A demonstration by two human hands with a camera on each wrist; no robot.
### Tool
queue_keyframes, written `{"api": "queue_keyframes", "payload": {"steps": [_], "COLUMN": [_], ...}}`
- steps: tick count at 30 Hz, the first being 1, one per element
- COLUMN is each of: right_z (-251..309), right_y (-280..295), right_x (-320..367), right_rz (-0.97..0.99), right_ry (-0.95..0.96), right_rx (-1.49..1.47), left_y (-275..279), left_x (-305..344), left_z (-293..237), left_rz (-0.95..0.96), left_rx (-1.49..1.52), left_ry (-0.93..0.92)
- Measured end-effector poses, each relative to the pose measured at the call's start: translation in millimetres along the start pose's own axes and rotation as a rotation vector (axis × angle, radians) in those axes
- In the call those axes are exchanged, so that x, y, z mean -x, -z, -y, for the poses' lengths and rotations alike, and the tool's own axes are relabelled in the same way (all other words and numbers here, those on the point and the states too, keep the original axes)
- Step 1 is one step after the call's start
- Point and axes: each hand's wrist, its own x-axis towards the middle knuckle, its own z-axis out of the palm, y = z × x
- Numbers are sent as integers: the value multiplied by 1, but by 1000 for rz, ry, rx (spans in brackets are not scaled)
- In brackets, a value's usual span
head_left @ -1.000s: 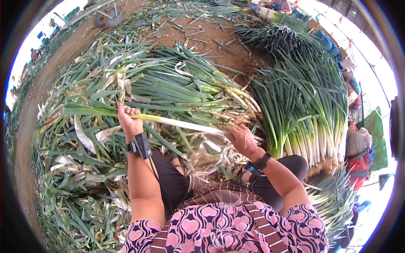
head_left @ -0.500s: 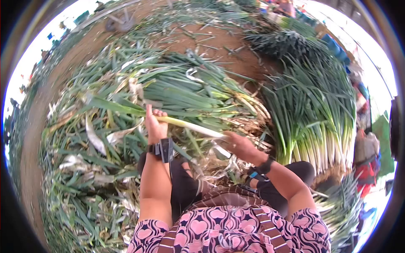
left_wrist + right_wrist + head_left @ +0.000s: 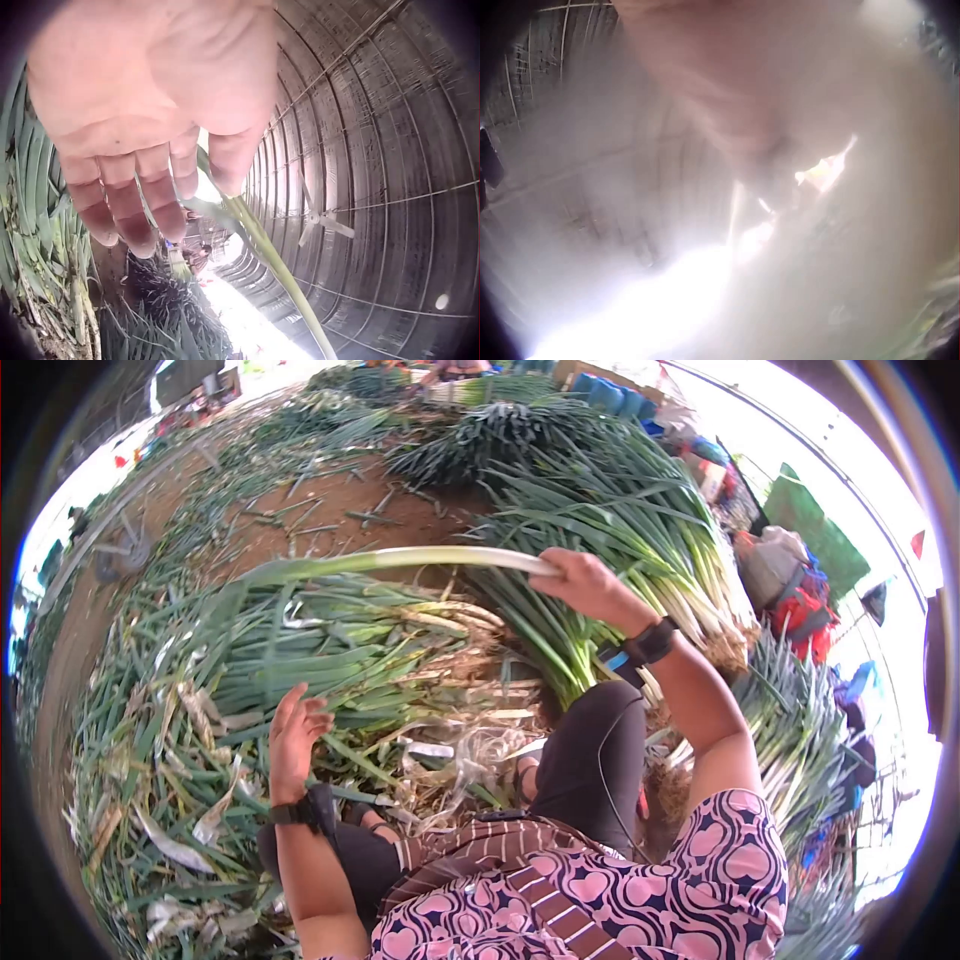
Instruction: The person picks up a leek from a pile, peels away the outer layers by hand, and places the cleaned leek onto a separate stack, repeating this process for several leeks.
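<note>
The right hand (image 3: pixel 585 587) grips one long leek (image 3: pixel 430 557) by its white end in the head view, holding it up above the piles, its green leaves trailing left. The left hand (image 3: pixel 297 735) is raised below the leek, touching nothing, fingers spread and a little bent. In the left wrist view the left palm and fingers (image 3: pixel 146 112) hang loosely, with the leek stalk (image 3: pixel 289 281) passing beyond the thumb. The right wrist view is blurred and hazy; part of the right hand (image 3: pixel 720 82) shows there, its fingers unclear.
Untrimmed-looking leeks (image 3: pixel 300 645) lie in front, with loose leaves and peelings (image 3: pixel 160 800) at the left. A large leek pile (image 3: pixel 620 520) with white stems stands to the right. Bare soil (image 3: pixel 335 510) shows beyond. Bags (image 3: pixel 775 570) sit at the far right.
The left hand has let go of the leek and dropped away. The right hand has lifted the leek up and away from the body. The head view has turned to the right.
</note>
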Motion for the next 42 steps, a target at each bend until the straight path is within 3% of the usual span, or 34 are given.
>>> {"api": "queue_keyframes", "payload": {"steps": [5,6,8,10,12,13,16,19,22,23,26,27,31,34,37,40,42], "right_z": [-95,-126,-168,-212,-302,-305,-334,-391,-308,-335,-313,-308,-301,-308,-307,-299,-304], "right_y": [35,24,-5,-57,-138,-155,-207,-302,-237,-267,-268,-266,-287,-291,-283,-268,-272], "right_x": [70,90,131,180,247,268,320,388,341,358,348,343,341,323,291,241,204], "right_rz": [-192,-263,-240,-286,-187,-90,476,141,54,44,-26,44,155,376,582,549,367], "right_ry": [-224,-195,-376,-417,-10,-301,-631,-816,-1087,-1048,-1248,-1326,-1344,-1454,-1361,-1033,-893], "right_rx": [33,45,127,153,724,494,413,164,0,20,163,177,397,349,332,502,387], "left_y": [0,2,3,-6,0,-2,-2,-4,-7,-8,-13,-14,-18,-20,-22,-18,-31], "left_x": [-6,-7,-10,-8,-6,-4,5,14,20,21,23,24,26,26,23,19,12], "left_z": [17,22,35,43,58,65,85,101,112,115,118,120,128,130,132,139,131], "left_rz": [-87,-90,-99,-154,-193,-208,-237,-221,-245,-254,-264,-262,-238,-215,-179,-131,-97], "left_rx": [-5,-19,-47,-111,-160,-172,-177,-223,-312,-344,-373,-411,-524,-557,-586,-626,-623], "left_ry": [82,119,185,270,360,383,477,554,622,643,691,695,733,763,775,745,761]}}
